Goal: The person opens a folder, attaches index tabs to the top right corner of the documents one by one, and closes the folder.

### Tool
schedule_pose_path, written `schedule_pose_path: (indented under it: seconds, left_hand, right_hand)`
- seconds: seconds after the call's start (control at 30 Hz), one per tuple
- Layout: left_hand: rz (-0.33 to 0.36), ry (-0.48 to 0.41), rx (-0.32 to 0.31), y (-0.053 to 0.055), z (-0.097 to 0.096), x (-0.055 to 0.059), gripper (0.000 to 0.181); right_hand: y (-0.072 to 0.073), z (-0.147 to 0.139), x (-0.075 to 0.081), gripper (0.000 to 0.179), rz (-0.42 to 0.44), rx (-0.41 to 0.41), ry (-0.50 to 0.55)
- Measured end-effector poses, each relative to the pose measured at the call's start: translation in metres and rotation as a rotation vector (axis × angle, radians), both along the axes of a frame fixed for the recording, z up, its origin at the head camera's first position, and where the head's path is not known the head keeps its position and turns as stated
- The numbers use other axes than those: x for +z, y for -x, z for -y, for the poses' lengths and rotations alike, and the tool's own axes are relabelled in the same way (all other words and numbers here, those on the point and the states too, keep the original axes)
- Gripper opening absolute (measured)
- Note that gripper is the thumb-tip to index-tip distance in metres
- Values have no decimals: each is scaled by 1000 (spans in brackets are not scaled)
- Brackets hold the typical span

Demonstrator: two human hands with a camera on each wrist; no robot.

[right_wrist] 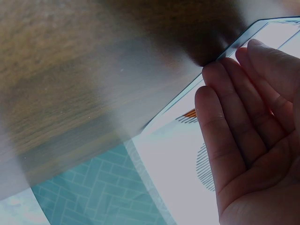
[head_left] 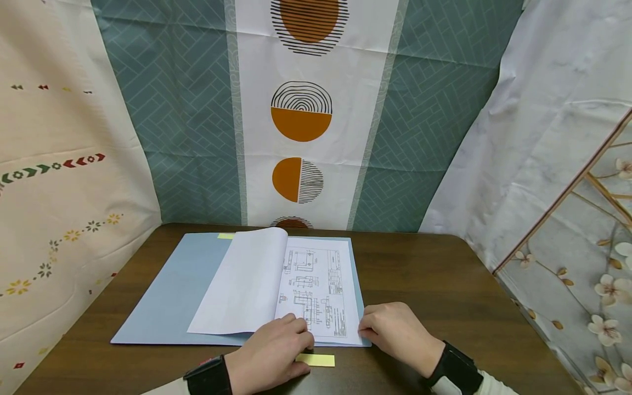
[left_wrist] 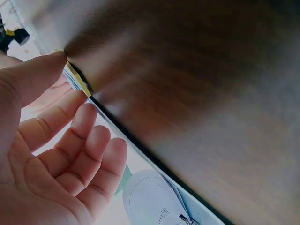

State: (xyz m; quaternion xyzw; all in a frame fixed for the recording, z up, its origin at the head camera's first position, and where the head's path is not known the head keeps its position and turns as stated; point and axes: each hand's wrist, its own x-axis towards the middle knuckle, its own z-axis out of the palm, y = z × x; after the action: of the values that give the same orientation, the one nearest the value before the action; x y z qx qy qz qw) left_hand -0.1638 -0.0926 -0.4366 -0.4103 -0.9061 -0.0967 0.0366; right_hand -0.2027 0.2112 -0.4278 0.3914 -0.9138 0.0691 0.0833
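Note:
A blue folder (head_left: 163, 307) lies spread on the table, with white sheets inside. One sheet (head_left: 247, 280) is turned over to the left and curls up along its fold; the drawing sheet (head_left: 328, 260) under it shows technical line drawings. My left hand (head_left: 274, 351) is at the folder's front edge, palm side toward the camera in the left wrist view. Its thumb and index fingertip are apart, on either side of a yellow strip (head_left: 318, 360). My right hand (head_left: 395, 332) touches the lower right edge of sheet and folder, its fingers (right_wrist: 232, 89) gently bent.
The brown wooden table (head_left: 415, 263) extends around the folder. Another yellow tab (head_left: 225, 236) shows at the folder's far edge. Patterned fabric (head_left: 192, 109) hangs behind the table and at both sides.

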Motion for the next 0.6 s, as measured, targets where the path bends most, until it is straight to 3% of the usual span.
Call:
schedule_pose_path:
  seconds: [0.43,0.6]
  left_hand:
    - [75,12,33,0,-1,3,22]
    - [72,12,38,-1,-2,3,21]
  right_hand:
    - [1,2,0,10,17,-16,-16]
    - [0,2,0,10,6,-15,-17]
